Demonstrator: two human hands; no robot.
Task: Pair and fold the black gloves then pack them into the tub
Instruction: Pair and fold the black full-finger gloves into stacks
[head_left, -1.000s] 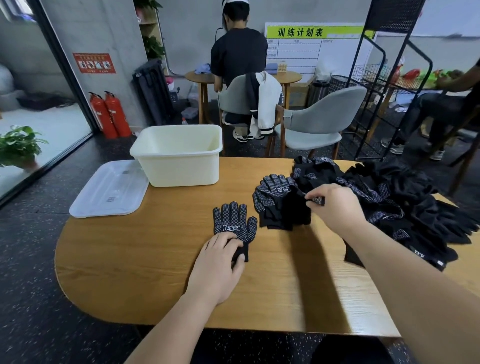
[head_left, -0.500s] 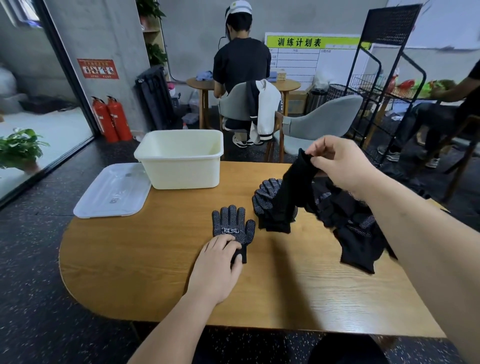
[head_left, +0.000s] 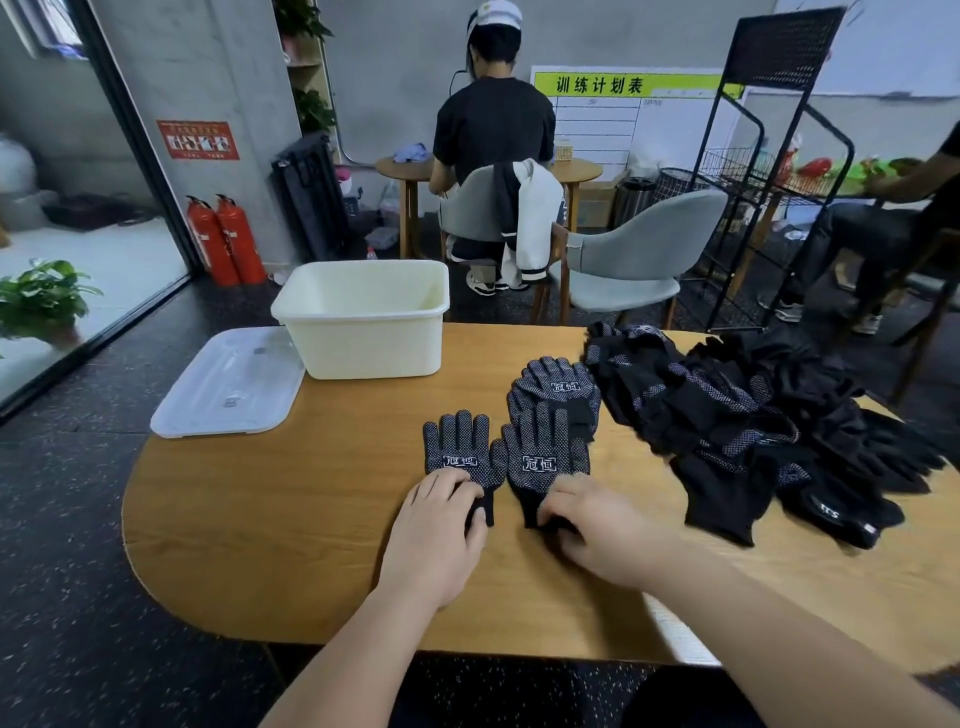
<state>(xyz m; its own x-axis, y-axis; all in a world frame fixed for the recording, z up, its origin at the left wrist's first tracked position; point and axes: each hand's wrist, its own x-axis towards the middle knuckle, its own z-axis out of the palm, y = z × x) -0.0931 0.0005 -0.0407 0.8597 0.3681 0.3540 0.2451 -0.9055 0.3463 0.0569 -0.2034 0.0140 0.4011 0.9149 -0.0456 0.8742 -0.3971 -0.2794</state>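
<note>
Your left hand (head_left: 436, 530) lies flat on one dotted black knit glove (head_left: 460, 447); your right hand (head_left: 597, 530) curls its fingers (head_left: 563, 499) round the cuff of the matching glove (head_left: 545, 452). Lay one squarely over the other, cuffs aligned.

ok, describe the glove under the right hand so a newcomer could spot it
On the wooden table, between the cream tub and the big black pile, two dotted gloves lie flat. The target glove is the right one, cuff held by the right hand, fingertips reaching the small stack behind.
</note>
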